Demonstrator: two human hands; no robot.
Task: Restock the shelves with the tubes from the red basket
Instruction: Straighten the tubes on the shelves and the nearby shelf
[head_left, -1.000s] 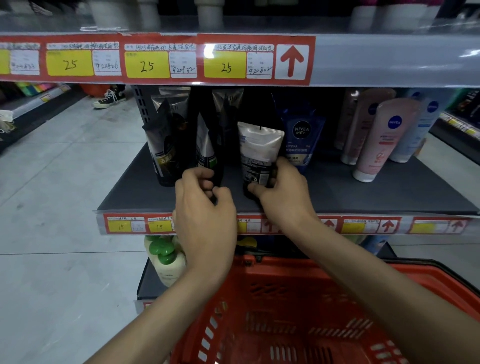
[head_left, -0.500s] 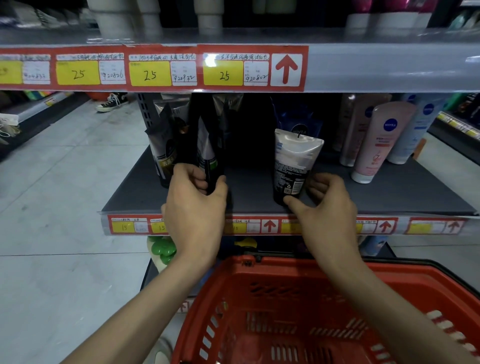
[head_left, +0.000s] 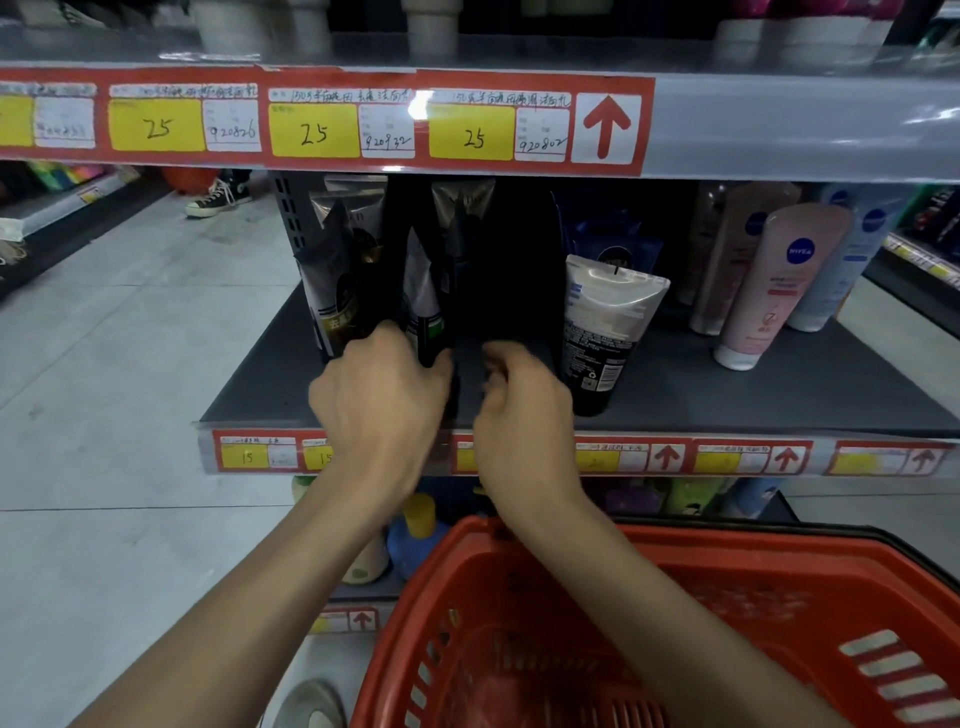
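A dark tube (head_left: 428, 312) was gripped low by the left hand (head_left: 379, 410); whether the blurred right hand (head_left: 519, 415) held anything could not be told. The tube was judged light, squashy, best taken near the cap

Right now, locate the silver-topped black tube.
Head view: the silver-topped black tube stands on the grey shelf, just right of the right hand.

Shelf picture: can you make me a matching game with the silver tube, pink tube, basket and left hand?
1 silver tube
2 pink tube
3 basket
4 left hand

A red, below the shelf
B leaning, on the right
C grips a dark tube
D upright beside the right hand

Pairs: 1-D; 2-B; 3-A; 4-C
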